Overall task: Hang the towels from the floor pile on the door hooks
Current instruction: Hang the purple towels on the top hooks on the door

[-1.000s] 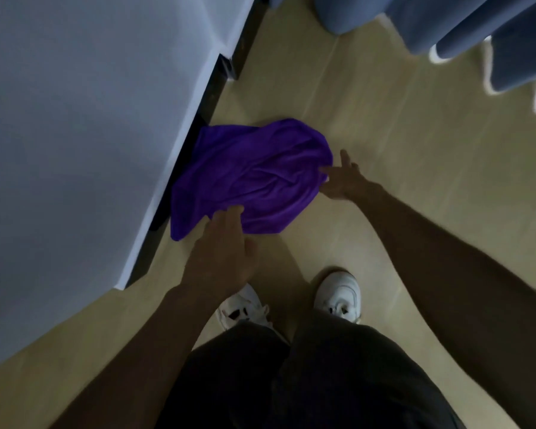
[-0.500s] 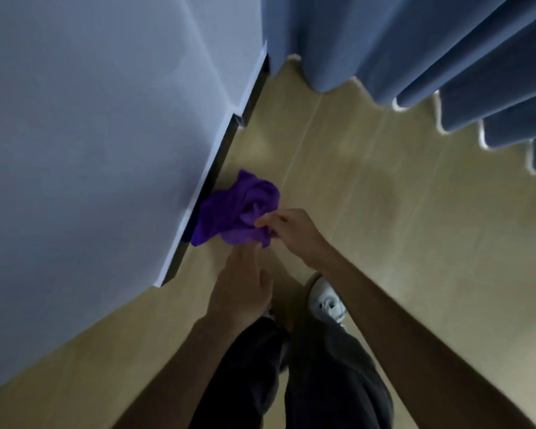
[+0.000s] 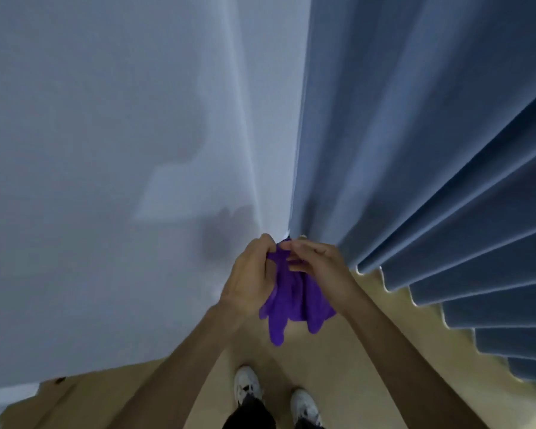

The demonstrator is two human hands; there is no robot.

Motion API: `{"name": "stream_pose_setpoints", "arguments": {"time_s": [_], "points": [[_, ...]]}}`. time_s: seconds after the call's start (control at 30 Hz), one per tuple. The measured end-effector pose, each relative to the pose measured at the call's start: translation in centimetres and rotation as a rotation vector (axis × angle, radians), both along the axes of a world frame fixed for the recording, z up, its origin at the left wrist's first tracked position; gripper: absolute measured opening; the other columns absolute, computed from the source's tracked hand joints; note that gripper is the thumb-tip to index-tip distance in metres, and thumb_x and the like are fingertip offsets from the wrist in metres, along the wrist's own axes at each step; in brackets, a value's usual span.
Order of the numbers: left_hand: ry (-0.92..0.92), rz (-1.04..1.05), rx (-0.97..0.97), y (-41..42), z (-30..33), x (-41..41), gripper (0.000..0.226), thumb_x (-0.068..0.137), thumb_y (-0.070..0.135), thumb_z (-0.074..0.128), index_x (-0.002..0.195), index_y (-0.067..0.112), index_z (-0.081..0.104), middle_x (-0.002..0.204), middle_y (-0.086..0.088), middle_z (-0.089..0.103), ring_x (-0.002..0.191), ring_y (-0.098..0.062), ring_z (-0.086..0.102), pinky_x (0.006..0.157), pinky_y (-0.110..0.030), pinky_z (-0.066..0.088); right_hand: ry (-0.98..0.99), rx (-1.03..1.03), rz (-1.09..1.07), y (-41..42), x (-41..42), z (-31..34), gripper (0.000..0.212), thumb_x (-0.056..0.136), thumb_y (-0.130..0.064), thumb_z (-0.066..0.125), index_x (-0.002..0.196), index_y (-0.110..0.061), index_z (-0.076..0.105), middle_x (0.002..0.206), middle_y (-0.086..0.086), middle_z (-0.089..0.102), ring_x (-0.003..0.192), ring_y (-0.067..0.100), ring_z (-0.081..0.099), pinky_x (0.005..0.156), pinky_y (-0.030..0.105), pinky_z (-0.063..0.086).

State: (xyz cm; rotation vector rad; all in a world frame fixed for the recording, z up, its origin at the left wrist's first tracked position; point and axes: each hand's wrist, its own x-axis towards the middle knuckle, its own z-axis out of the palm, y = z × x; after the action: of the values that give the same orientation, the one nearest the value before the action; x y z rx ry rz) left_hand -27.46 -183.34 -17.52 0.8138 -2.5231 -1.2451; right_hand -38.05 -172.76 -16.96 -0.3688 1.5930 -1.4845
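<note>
My left hand (image 3: 250, 281) and right hand (image 3: 317, 264) both pinch the bunched purple cloth towel (image 3: 294, 297); it hangs lengthwise, ends pointing floorward.

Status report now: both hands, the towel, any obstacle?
Left hand and right hand grip bunched purple cloth towel, lifted off floor. No hook visible. Blue pleated curtain close right.

Head-worn wide-angle view looks steeply down, close over hands, floor (image 3: 353, 360) and wall (image 3: 106, 181).
</note>
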Motion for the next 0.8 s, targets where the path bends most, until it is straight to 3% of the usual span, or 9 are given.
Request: {"name": "stream_pose_setpoints", "arguments": {"time_s": [0.1, 0.2, 0.27, 0.37, 0.43, 0.53, 0.63, 0.73, 0.8], "points": [[0.066, 0.01, -0.039, -0.3, 6.8, -1.3, 0.02, 0.083, 0.004, 0.034, 0.079, 0.022, 0.04, 0.068, 0.004, 0.051, 0.064, -0.015, 0.047, 0.06, -0.03, 0.04, 0.152, -0.033, 0.106, 0.6, -1.9, 4.7, 0.036, 0.086, 0.003, 0.053, 0.099, -0.025, 0.071, 0.09, -0.002, 0.072, 0.087, 0.013, 0.067, 0.08, 0.023, 0.056], [0.094, -0.012, -0.134, 0.1, 12.7, -1.4, 0.02, 0.086, 0.006, 0.033, 0.081, 0.024, 0.041, 0.067, 0.003, 0.054, 0.062, -0.015, 0.051, 0.058, -0.031, 0.042, 0.394, 0.009, 0.286, 0.4, -2.9, 8.9, 0.042, 0.083, -0.001, 0.057, 0.113, -0.031, 0.062, 0.062, -0.01, 0.062, 0.058, 0.004, 0.059, 0.058, 0.016, 0.05], [0.111, 0.006, -0.192, 0.6, 16.3, -0.9, 0.018, 0.087, 0.006, 0.033, 0.082, 0.02, 0.043, 0.067, 0.002, 0.055, 0.06, -0.013, 0.05, 0.056, -0.027, 0.04, 0.567, 0.073, 0.422, 0.1, -2.9, 11.5, 0.038, 0.082, -0.009, 0.06, 0.1, -0.042, 0.061, 0.048, -0.011, 0.055, 0.046, 0.001, 0.051, 0.051, 0.018, 0.044], [0.13, 0.062, -0.272, 0.8, 21.4, 1.0, 0.012, 0.084, 0.009, 0.037, 0.083, 0.019, 0.043, 0.069, 0.001, 0.056, 0.062, -0.017, 0.051, 0.057, -0.029, 0.041, 0.894, 0.155, 0.462, -1.1, -2.7, 15.0, 0.022, 0.083, -0.017, 0.055, 0.069, -0.034, 0.056, 0.054, -0.007, 0.058, 0.056, 0.013, 0.058, 0.059, 0.035, 0.051], [0.091, 0.086, -0.38, 0.3, 24.3, 3.2, 0.008, 0.08, 0.013, 0.045, 0.08, 0.021, 0.041, 0.066, 0.0, 0.054, 0.062, -0.02, 0.049, 0.055, -0.033, 0.04, 1.093, 0.176, 0.379, -2.1, -2.2, 17.8, 0.013, 0.083, -0.019, 0.051, 0.078, -0.029, 0.059, 0.064, -0.005, 0.058, 0.069, 0.022, 0.059, 0.063, 0.034, 0.05], [0.02, 0.175, -0.515, -0.4, 27.6, 7.0, 0.011, 0.081, 0.016, 0.05, 0.081, 0.02, 0.039, 0.06, 0.004, 0.046, 0.059, -0.022, 0.044, 0.051, -0.03, 0.034, 1.287, 0.129, 0.279, -3.4, -0.2, 21.9, 0.025, 0.082, -0.021, 0.047, 0.098, -0.029, 0.064, 0.072, -0.004, 0.06, 0.071, 0.022, 0.053, 0.062, 0.026, 0.038], [-0.04, 0.306, -0.641, -0.7, 30.0, 10.6, 0.011, 0.089, 0.023, 0.051, 0.089, 0.013, 0.046, 0.066, -0.002, 0.05, 0.067, -0.028, 0.045, 0.061, -0.034, 0.039, 1.302, 0.033, 0.269, -4.2, 2.1, 25.4, 0.034, 0.083, -0.015, 0.039, 0.099, -0.023, 0.067, 0.07, 0.002, 0.067, 0.067, 0.027, 0.063, 0.065, 0.032, 0.052], [-0.088, 0.309, -0.642, -0.4, 32.2, 13.7, 0.012, 0.09, 0.023, 0.052, 0.085, 0.012, 0.049, 0.062, 0.004, 0.046, 0.07, -0.025, 0.045, 0.064, -0.032, 0.038, 1.106, -0.141, 0.285, -5.0, 4.8, 28.4, 0.036, 0.083, -0.006, 0.033, 0.091, -0.016, 0.066, 0.062, 0.004, 0.068, 0.054, 0.02, 0.067, 0.058, 0.033, 0.058], [-0.111, 0.29, -0.583, 0.1, 33.4, 15.6, 0.016, 0.087, 0.02, 0.055, 0.075, 0.016, 0.045, 0.058, 0.011, 0.043, 0.066, -0.02, 0.044, 0.059, -0.028, 0.034, 0.984, -0.245, 0.303, -5.6, 7.0, 30.1, 0.034, 0.085, -0.002, 0.033, 0.088, -0.012, 0.066, 0.066, 0.006, 0.068, 0.057, 0.017, 0.068, 0.053, 0.031, 0.058]]}}
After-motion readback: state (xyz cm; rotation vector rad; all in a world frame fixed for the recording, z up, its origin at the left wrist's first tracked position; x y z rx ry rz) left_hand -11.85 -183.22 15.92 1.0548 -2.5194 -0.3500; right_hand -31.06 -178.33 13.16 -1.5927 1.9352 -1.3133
